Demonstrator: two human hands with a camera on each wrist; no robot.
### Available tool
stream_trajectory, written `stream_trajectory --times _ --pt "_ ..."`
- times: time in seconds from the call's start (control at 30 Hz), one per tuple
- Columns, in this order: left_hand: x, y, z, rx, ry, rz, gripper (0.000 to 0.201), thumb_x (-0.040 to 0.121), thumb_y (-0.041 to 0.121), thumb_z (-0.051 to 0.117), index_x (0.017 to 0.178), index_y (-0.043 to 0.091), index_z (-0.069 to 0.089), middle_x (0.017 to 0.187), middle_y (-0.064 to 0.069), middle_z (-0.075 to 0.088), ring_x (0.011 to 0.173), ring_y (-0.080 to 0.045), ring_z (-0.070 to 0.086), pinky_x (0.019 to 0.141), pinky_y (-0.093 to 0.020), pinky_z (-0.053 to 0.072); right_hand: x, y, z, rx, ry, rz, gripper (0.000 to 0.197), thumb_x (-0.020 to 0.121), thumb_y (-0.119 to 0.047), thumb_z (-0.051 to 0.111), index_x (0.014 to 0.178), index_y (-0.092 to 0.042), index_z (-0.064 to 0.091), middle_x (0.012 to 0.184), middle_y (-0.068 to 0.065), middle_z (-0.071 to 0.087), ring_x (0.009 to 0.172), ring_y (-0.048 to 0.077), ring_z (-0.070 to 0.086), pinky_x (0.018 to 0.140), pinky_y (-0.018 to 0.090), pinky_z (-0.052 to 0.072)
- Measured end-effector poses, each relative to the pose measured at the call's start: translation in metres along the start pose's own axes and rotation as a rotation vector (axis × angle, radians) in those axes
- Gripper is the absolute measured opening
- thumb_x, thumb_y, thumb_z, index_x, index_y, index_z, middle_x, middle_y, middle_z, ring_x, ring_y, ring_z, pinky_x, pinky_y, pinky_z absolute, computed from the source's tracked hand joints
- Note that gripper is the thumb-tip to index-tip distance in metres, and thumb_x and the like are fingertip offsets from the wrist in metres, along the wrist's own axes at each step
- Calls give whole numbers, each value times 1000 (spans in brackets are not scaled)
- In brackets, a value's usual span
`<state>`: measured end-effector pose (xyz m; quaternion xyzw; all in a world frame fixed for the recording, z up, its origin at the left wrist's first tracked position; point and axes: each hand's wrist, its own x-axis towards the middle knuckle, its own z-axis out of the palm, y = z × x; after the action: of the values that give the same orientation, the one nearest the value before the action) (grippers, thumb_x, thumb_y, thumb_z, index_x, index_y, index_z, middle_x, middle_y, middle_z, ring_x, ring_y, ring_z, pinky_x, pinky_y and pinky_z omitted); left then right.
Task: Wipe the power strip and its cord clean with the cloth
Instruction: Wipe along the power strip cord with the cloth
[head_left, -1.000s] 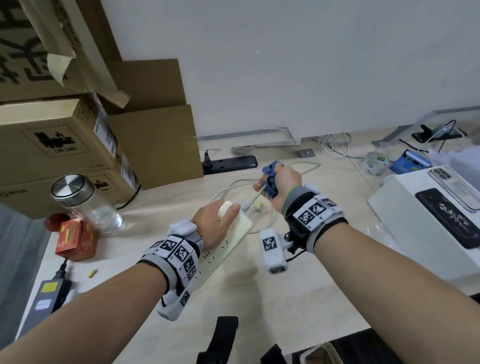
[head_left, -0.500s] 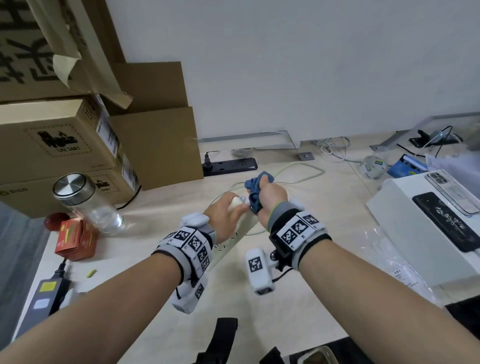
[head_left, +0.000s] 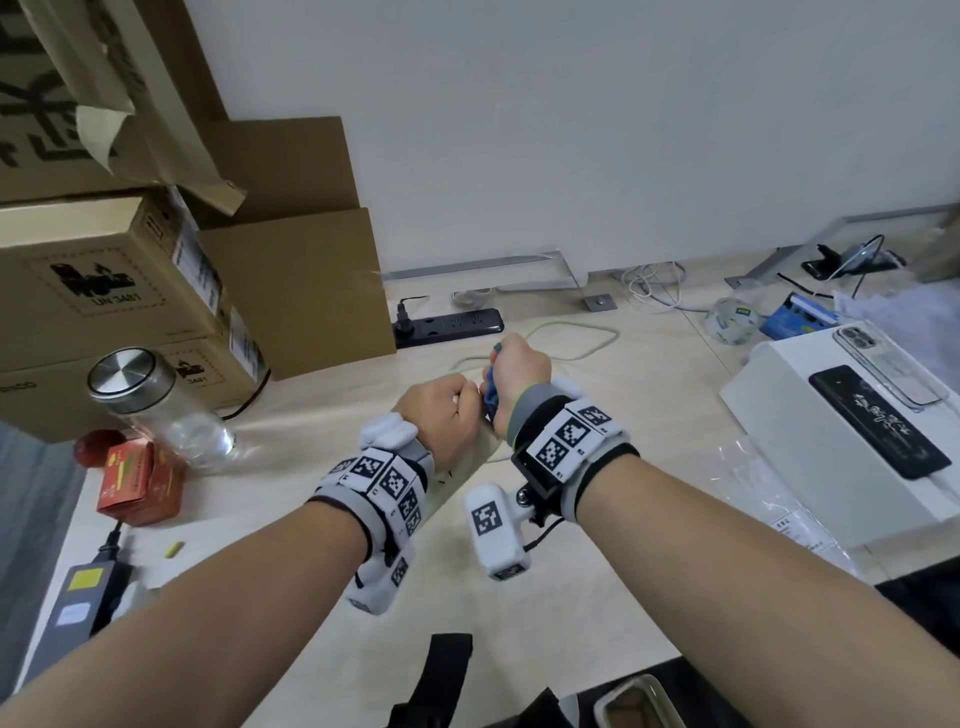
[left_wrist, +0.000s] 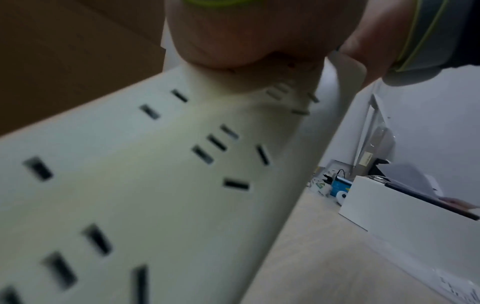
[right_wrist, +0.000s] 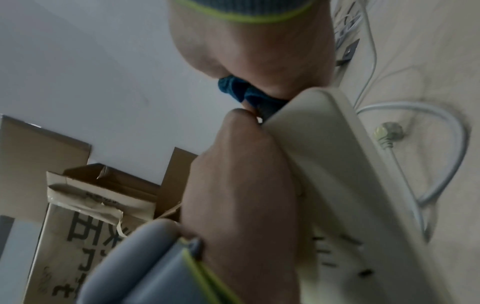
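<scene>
My left hand (head_left: 444, 410) grips the far end of the white power strip (left_wrist: 155, 185) and holds it tilted above the table. In the head view only a sliver of the power strip (head_left: 465, 467) shows between my wrists. My right hand (head_left: 519, 371) is fisted round the blue cloth (head_left: 490, 395) and holds it against the strip's end, right beside the left hand. The right wrist view shows the cloth (right_wrist: 246, 92) touching the strip's rounded end (right_wrist: 324, 123). The pale cord (head_left: 576, 338) lies in a loop on the table behind my hands, its plug (right_wrist: 387, 133) lying loose.
A black power strip (head_left: 447, 325) lies by the wall. Cardboard boxes (head_left: 104, 280) are stacked at left, with a glass jar (head_left: 156, 410) and a red box (head_left: 137, 486) before them. A white box (head_left: 810, 483) carrying phones stands at right. A power adapter (head_left: 78, 597) lies near left.
The left hand has gone from pressing the strip flat on the table to gripping and lifting its end. The right hand with the cloth moved left from the cord to the strip's end.
</scene>
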<state>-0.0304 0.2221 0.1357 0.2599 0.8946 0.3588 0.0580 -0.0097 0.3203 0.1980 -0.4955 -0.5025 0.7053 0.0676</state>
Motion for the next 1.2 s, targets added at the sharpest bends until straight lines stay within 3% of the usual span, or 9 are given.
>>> stream_trajectory --times 0.13,0.27,0.43,0.57,0.7,0.8,1.0,1.1,1.2 --pt "3 -3 -12 61 -45 130 32 81 41 30 55 26 41 50 5 47 56 -28 49 53 -33 41 1 -1 -1 -34 -10 -12 17 78 -17 42 64 -9 46 60 8 44 46 21 31 47 26 27" --pt "-3 -14 -17 140 -62 219 41 82 45 27 66 18 52 51 -2 52 53 -30 51 53 -36 47 4 -4 -10 9 5 -5 22 83 -11 37 61 -8 40 47 7 35 39 16 26 47 23 24" --pt "-12 -17 -20 150 -97 262 36 81 47 25 63 23 46 50 0 49 52 -30 48 52 -35 46 11 -19 -27 38 63 7 32 89 -13 35 58 -8 38 33 4 29 38 15 24 50 25 23" --pt "-13 -20 -23 174 -122 232 35 80 47 26 61 26 44 48 5 46 52 -26 48 52 -32 45 18 -29 -36 57 122 -7 33 86 -11 34 54 -7 38 29 4 31 41 17 30 52 27 26" --pt "-9 -27 -18 106 -115 51 36 79 43 29 62 24 53 54 14 55 59 -19 56 55 -31 48 21 -27 -39 151 155 15 28 85 -14 38 58 -11 38 43 4 34 42 17 29 52 27 26" --pt "-1 -25 -16 143 -78 -15 34 83 41 30 66 23 53 65 10 60 63 -20 57 57 -31 48 18 -20 -32 172 132 51 25 86 -16 39 62 -11 42 46 5 39 42 18 31 48 24 26" --pt "12 -1 -12 199 -43 -18 27 85 35 33 62 23 42 61 1 55 59 -26 51 52 -29 36 -4 -3 -5 282 -77 91 39 80 -11 35 42 -15 31 55 1 29 35 13 18 48 20 14" --pt "8 1 -11 193 -38 44 28 81 36 33 58 22 41 55 1 52 55 -28 49 50 -29 34 -6 -9 -5 372 -74 134 29 86 -22 41 60 -14 31 48 -1 32 43 16 18 46 22 19" --pt "1 -3 -14 162 -59 132 33 76 40 30 62 19 51 54 -2 54 56 -31 50 51 -33 42 -5 -14 -9 334 -32 129 30 85 -25 45 63 -14 29 46 -1 24 42 15 16 43 23 19"
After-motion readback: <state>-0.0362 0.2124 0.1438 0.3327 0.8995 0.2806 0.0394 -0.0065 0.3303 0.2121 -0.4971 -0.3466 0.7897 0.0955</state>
